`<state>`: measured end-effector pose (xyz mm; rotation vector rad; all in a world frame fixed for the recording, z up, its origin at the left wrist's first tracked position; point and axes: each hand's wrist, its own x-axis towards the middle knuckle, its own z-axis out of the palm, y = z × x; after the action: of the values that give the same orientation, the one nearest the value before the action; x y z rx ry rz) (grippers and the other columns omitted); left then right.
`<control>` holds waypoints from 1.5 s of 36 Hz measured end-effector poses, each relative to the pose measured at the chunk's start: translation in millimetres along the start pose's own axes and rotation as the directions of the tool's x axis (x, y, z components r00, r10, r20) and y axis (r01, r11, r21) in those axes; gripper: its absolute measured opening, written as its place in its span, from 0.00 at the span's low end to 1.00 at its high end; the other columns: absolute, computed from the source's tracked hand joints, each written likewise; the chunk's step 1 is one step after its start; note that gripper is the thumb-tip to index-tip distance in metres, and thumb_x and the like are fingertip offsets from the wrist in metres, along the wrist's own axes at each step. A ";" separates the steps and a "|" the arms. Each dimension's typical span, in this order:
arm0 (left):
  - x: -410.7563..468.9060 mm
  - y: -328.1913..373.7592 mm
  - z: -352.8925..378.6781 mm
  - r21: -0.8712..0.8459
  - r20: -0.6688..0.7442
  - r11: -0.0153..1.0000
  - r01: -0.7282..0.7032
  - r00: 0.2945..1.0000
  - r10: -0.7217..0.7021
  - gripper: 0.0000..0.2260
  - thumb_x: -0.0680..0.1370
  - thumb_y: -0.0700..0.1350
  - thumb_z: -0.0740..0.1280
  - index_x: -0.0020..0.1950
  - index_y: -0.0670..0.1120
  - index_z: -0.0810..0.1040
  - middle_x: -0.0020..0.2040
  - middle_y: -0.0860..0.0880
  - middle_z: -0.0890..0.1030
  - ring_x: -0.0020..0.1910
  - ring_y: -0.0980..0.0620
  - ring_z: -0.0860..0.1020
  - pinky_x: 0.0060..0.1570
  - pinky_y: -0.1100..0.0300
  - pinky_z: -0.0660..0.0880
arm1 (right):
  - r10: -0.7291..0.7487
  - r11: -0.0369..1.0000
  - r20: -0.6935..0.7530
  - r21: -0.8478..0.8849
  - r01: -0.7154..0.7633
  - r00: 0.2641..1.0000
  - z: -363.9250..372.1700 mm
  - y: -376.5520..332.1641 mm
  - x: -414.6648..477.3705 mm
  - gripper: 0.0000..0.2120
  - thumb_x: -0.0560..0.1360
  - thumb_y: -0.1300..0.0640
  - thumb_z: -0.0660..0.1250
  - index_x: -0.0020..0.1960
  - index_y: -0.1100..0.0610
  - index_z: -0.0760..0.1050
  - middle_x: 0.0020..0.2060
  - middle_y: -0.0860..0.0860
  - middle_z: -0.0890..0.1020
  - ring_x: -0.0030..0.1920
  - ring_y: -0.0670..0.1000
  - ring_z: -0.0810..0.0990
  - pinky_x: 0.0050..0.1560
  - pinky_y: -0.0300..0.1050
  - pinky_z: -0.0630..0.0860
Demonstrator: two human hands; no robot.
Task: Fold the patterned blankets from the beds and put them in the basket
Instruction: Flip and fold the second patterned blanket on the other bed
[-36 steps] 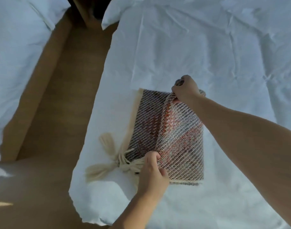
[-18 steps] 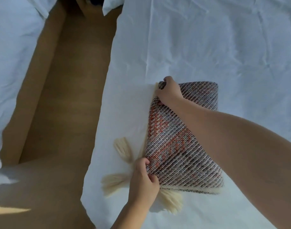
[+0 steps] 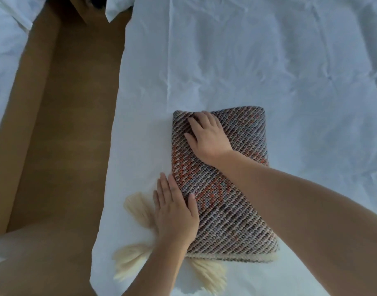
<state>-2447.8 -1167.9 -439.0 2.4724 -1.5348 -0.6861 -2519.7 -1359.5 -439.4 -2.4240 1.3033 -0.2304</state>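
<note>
Both hands flat on folded blanket on bed.
Blanket (image 3: 224, 199) lies as a compact rectangle near the bed's (image 3: 268, 71) left edge, cream tassels (image 3: 130, 259) sticking out at its near-left corner. Right hand (image 3: 206, 137) palm-down, fingers spread, on far-left part; left hand (image 3: 174, 212) flat, fingers together, on left edge. Neither grips.

place: bedroom | we see: two beds — near bed (image 3: 268, 60) and second bed (image 3: 3, 45), both in white sheets | wooden floor (image 3: 61, 124) aisle between them | pillow corner (image 3: 117, 7) at top | folded blanket (image 3: 232, 210) with cream tassels lying on near bed
</note>
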 end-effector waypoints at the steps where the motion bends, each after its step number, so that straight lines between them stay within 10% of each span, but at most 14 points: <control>1: 8.6 2.8 2.3 0.039 0.008 0.999 -0.012 1.000 0.012 0.33 0.76 0.61 0.36 0.74 0.43 0.33 0.78 0.41 0.40 0.77 0.47 0.41 0.74 0.53 0.38 | -0.004 0.996 0.074 -0.089 0.010 0.997 -1.2 10.0 -4.3 0.29 0.81 0.44 0.49 0.76 0.60 0.58 0.75 0.59 0.60 0.76 0.59 0.54 0.76 0.58 0.49; 6: 42.9 12.9 3.4 0.111 -0.002 0.991 -0.080 0.997 0.080 0.35 0.77 0.61 0.38 0.75 0.39 0.36 0.78 0.39 0.43 0.77 0.43 0.44 0.73 0.52 0.39 | 0.126 0.967 0.154 -0.240 -0.086 0.980 -8.9 60.1 -27.2 0.35 0.79 0.37 0.38 0.78 0.57 0.42 0.78 0.54 0.44 0.77 0.53 0.39 0.76 0.53 0.38; 21: 95.3 30.3 -7.8 -0.028 0.105 0.999 -0.025 0.994 0.028 0.36 0.80 0.61 0.50 0.76 0.40 0.38 0.78 0.40 0.50 0.76 0.43 0.52 0.75 0.50 0.53 | 0.415 0.904 0.125 -0.162 -0.394 0.901 -10.8 64.9 -102.7 0.35 0.79 0.38 0.40 0.78 0.59 0.38 0.77 0.55 0.38 0.76 0.54 0.34 0.76 0.52 0.36; 32: 18.0 4.4 -7.3 -0.087 0.173 0.996 0.021 0.985 -0.006 0.36 0.80 0.58 0.55 0.77 0.38 0.43 0.76 0.38 0.56 0.74 0.41 0.58 0.73 0.49 0.59 | 0.385 0.922 0.152 -0.095 -0.374 0.910 28.6 3.4 -257.4 0.36 0.79 0.39 0.48 0.76 0.65 0.53 0.76 0.60 0.54 0.77 0.59 0.48 0.75 0.58 0.49; 38: 32.0 0.0 -14.6 -0.213 0.170 0.966 0.148 0.979 -0.113 0.36 0.73 0.65 0.62 0.72 0.42 0.62 0.66 0.42 0.70 0.63 0.41 0.72 0.62 0.45 0.72 | 0.388 0.918 0.115 0.043 -0.395 0.914 27.0 2.4 -277.2 0.35 0.79 0.38 0.51 0.76 0.60 0.56 0.76 0.59 0.57 0.77 0.60 0.53 0.73 0.60 0.56; 44: 59.3 -1.6 -21.9 -0.489 0.387 0.778 0.395 0.897 -0.212 0.30 0.69 0.61 0.71 0.64 0.45 0.72 0.55 0.49 0.80 0.52 0.47 0.79 0.57 0.49 0.76 | 0.681 0.537 0.179 0.537 -0.651 0.710 -19.6 38.1 -214.7 0.38 0.75 0.42 0.65 0.77 0.50 0.50 0.71 0.52 0.68 0.65 0.55 0.73 0.65 0.56 0.71; 49: 49.9 2.7 -33.1 -0.597 0.402 0.702 0.388 0.902 -0.158 0.19 0.71 0.56 0.72 0.56 0.48 0.74 0.53 0.48 0.81 0.52 0.46 0.80 0.56 0.46 0.77 | 0.638 0.171 0.434 0.725 -0.667 0.636 -38.8 52.2 -182.7 0.27 0.70 0.50 0.73 0.66 0.50 0.68 0.55 0.48 0.80 0.51 0.49 0.81 0.59 0.54 0.77; 54: 35.7 29.9 -59.2 -0.546 0.223 0.822 0.159 0.974 -0.041 0.16 0.75 0.53 0.69 0.58 0.48 0.70 0.54 0.50 0.78 0.52 0.49 0.77 0.52 0.53 0.73 | 0.639 0.237 0.397 0.712 -0.661 0.658 -64.5 42.1 -180.3 0.23 0.72 0.56 0.69 0.66 0.51 0.70 0.51 0.47 0.81 0.48 0.45 0.81 0.54 0.46 0.77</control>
<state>-2431.8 -1219.6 -386.6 2.0807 -1.0425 -1.2381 -2672.9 -1247.0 -391.1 -0.9354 1.5893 -0.4415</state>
